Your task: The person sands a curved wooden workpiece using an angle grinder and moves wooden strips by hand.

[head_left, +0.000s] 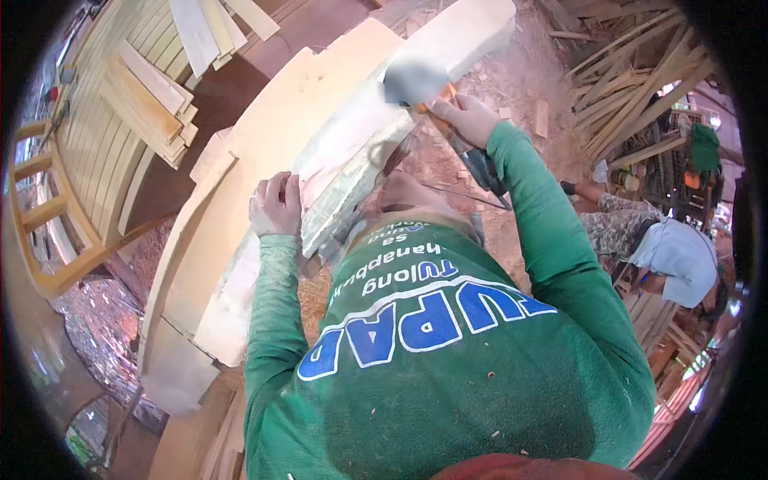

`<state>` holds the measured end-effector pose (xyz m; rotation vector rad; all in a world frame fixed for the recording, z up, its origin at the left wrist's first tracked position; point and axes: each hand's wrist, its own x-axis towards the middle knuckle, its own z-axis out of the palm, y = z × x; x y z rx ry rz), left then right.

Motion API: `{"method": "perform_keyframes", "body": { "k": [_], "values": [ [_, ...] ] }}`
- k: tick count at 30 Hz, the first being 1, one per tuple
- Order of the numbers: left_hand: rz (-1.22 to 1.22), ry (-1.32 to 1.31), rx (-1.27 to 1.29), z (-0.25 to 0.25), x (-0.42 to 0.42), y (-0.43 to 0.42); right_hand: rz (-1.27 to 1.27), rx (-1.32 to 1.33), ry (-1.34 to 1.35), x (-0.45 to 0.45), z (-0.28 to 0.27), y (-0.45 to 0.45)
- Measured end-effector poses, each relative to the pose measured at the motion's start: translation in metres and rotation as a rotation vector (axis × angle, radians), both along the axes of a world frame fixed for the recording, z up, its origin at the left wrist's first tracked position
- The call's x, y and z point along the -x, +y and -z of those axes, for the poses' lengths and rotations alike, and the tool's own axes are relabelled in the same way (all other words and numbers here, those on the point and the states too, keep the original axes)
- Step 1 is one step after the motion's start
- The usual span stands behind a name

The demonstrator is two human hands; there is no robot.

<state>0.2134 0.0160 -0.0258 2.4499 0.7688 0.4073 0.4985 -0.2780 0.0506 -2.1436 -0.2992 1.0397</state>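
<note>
A long, pale wooden beam (pixel 340 152) with a rough, splintered near side runs diagonally in front of me. My left hand (pixel 276 204) presses against its near edge, fingers bent and closed on the wood. Further along, my right hand (pixel 466 120) is wrapped round an orange and black power tool (pixel 480 170), which looks like an angle grinder. The tool's grey front end is smeared and lies over the beam, so I cannot tell whether it touches the surface. Under the beam is a broad, curved wooden panel (pixel 300 84).
Slatted woodwork (pixel 128 92) with loose boards (pixel 152 96) stands at the left. Wood shavings and scraps cover the floor (pixel 524 88). A pile of long offcuts (pixel 640 88) lies at upper right. Another person (pixel 672 252) bends over at the right. A dark cord (pixel 460 194) trails near my body.
</note>
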Motion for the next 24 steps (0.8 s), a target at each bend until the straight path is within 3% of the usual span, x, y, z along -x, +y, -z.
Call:
{"method": "perform_keyframes", "body": {
  "k": [7, 10, 14, 18, 21, 24],
  "values": [
    [-0.016, 0.004, 0.038, 0.002, -0.001, -0.002, -0.009, -0.091, 0.047, 0.088, 0.002, 0.034],
    [0.002, -0.001, 0.04, 0.005, -0.001, -0.001, -0.067, 0.069, -0.051, 0.081, -0.005, 0.03],
    [0.005, 0.003, 0.046, 0.001, -0.002, -0.004, 0.177, 0.033, -0.045, 0.055, -0.05, 0.015],
    [-0.005, 0.017, 0.036, 0.003, -0.002, -0.001, 0.156, 0.013, -0.008, 0.035, -0.048, 0.005],
    [-0.007, 0.002, 0.033, 0.0, -0.001, -0.003, 0.07, -0.037, -0.132, 0.034, -0.011, -0.002],
    [0.011, -0.023, -0.014, 0.007, 0.002, 0.001, 0.111, 0.125, -0.039, 0.016, -0.016, -0.001]
  ]
}}
